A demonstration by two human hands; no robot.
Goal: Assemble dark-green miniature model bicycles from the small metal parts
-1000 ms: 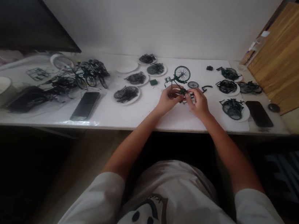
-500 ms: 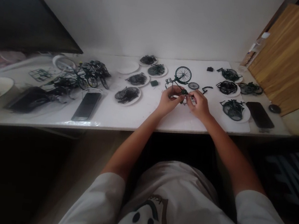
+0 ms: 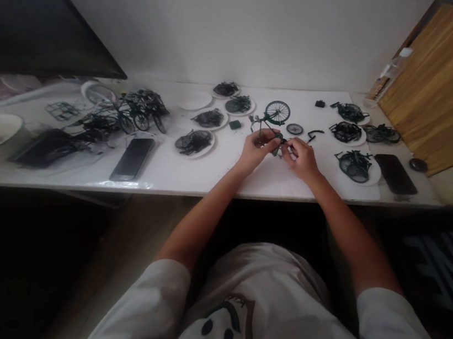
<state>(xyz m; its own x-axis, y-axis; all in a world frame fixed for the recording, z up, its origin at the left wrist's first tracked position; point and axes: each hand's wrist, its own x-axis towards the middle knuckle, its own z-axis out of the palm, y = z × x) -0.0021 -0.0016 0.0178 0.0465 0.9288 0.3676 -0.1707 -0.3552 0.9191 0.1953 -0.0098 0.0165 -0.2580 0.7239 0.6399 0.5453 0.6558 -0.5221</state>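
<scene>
A small dark green model bicycle (image 3: pixel 270 121) stands half built on the white table (image 3: pixel 193 170), its one spoked wheel raised toward the wall. My left hand (image 3: pixel 256 152) is closed on the frame from the left. My right hand (image 3: pixel 302 158) pinches the same frame from the right, fingers pressed together. A loose small wheel (image 3: pixel 294 128) and a curved black part (image 3: pixel 315 132) lie just beyond my right hand.
Several white plates with dark bicycle parts (image 3: pixel 194 143) ring the work spot, left and right (image 3: pixel 354 167). Finished model bicycles (image 3: pixel 134 113) pile at the left. Two phones lie flat, one left (image 3: pixel 133 158), one right (image 3: pixel 395 174). A wooden panel (image 3: pixel 446 87) rises at the right.
Both hands stay on the model bicycle and have shifted only slightly over the table. The view has drifted a little.
</scene>
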